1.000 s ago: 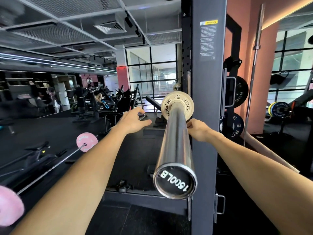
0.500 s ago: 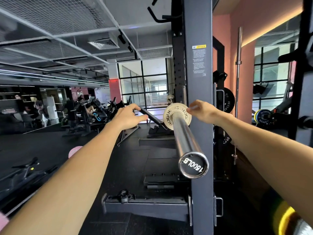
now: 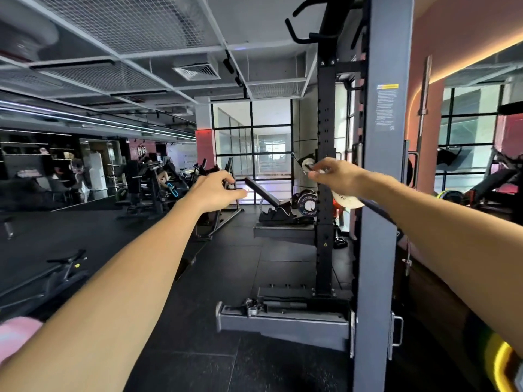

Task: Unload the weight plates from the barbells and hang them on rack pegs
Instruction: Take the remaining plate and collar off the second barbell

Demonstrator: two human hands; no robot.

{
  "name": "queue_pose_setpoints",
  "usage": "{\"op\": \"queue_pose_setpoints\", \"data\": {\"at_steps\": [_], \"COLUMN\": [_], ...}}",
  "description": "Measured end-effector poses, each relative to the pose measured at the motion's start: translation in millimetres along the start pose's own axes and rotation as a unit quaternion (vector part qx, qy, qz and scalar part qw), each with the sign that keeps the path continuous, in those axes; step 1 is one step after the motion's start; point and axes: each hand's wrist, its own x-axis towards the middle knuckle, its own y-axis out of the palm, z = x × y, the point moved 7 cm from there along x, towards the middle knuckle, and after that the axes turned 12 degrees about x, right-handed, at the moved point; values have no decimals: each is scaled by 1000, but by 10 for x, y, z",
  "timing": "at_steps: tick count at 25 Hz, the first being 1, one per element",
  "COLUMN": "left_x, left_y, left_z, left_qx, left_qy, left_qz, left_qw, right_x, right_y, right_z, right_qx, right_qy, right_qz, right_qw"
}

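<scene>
A small cream weight plate [image 3: 348, 201] sits on the barbell in the rack. Only its lower edge shows under my right hand [image 3: 336, 176], whose curled fingers grip the plate's upper rim. The barbell sleeve [image 3: 377, 209] is a dark blur running from the plate behind the grey upright [image 3: 376, 264]. My left hand [image 3: 216, 190] hovers in the air left of the plate, fingers loosely curled, holding nothing. Another black plate [image 3: 308, 206] stands low beyond the black rack post [image 3: 325, 236].
An incline bench [image 3: 264, 195] stands past my left hand. The rack's base foot [image 3: 283, 323] lies on the black floor below. A pink plate [image 3: 14, 335] is at the lower left and a yellow-rimmed plate [image 3: 502, 363] at the lower right. A bare bar [image 3: 424, 108] stands upright by the wall.
My view has swung left and up, so the barbell sleeve end is out of sight behind the upright. My right hand moved from the plate's right rim onto its top.
</scene>
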Motion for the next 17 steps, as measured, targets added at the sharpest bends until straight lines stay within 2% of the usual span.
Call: {"op": "queue_pose_setpoints", "data": {"at_steps": [3,8,17], "left_x": [-141,-258,244], "left_y": [70,512,2005], "left_z": [450,1059,1934], "left_qx": [0,-6,20], "left_qy": [-22,-56,-102], "left_qz": [16,63,154], "left_qw": [1000,996,983], "right_x": [-7,30,655], "right_y": [573,1397,2823], "right_z": [59,-226,-1674], "right_qx": [9,40,21], "right_qy": [8,54,157], "right_qz": [13,41,133], "right_qw": [1000,997,978]}}
